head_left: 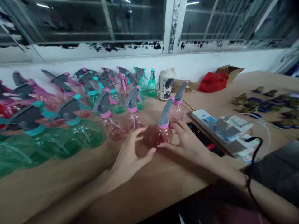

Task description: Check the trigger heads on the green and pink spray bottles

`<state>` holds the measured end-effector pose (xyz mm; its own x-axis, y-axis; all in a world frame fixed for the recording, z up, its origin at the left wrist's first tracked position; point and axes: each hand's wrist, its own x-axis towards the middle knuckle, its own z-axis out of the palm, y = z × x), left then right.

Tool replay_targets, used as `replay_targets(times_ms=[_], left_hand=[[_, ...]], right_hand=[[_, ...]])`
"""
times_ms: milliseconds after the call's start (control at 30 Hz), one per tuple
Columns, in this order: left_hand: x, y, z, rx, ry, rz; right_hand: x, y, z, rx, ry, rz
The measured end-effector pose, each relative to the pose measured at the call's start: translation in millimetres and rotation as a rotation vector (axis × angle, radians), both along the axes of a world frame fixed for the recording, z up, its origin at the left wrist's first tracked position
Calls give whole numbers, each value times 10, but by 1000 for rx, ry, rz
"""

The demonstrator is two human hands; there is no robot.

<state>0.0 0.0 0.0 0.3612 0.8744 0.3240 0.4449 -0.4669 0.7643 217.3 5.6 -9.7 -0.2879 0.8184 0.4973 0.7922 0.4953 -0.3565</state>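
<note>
A pink spray bottle [161, 135] with a grey trigger head stands on the table in front of me. My right hand [184, 138] has its thumb and fingers around the bottle's right side. Just left of it, my left hand [130, 155] is open, thumb and fingers apart with nothing between them. Another pink spray bottle [134, 116] stands beyond my left fingertips, and one more pink spray bottle [176, 109] is behind the held one. To the left stand a pink spray bottle [113, 126] and a green spray bottle [86, 133].
Many more green and pink spray bottles crowd the table's left side. A paper cup [166, 84] stands at the back near a red plastic bag [213, 81]. On the right lie a phone [203, 137], a white power strip [210, 124] with cables, and several blue-and-brown pieces [259, 104].
</note>
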Motion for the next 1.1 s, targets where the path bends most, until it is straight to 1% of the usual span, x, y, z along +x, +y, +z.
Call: replay_targets(times_ms=[67, 167, 233, 333, 400, 533, 667, 833, 967, 1100], left_hand=[[-73, -41, -52, -25, 37, 23], [-171, -102, -124, -34, 97, 40], [-222, -140, -166, -15, 139, 39], [-272, -177, -215, 15, 200, 21], [-288, -186, -239, 18, 223, 5], [-303, -186, -268, 1, 240, -35], [-306, -173, -286, 10, 247, -106], [-283, -118, -330, 35, 275, -139], [-288, -89, -361, 62, 271, -154], [-302, -71, -366, 80, 263, -161]], right_hand=[[5, 76, 27, 48, 5, -24], [-10, 168, 85, 76, -13, -92], [-41, 214, 132, 47, -49, -163], [-110, 278, 192, -48, -143, -270], [-156, 326, 217, -62, -191, -309], [-220, 433, 237, -71, -234, -344], [-262, 532, 252, -93, -273, -365], [-319, 593, 264, -99, -270, -373], [-260, 502, 304, -46, -188, -325], [-3, 303, 392, 26, -24, -233]])
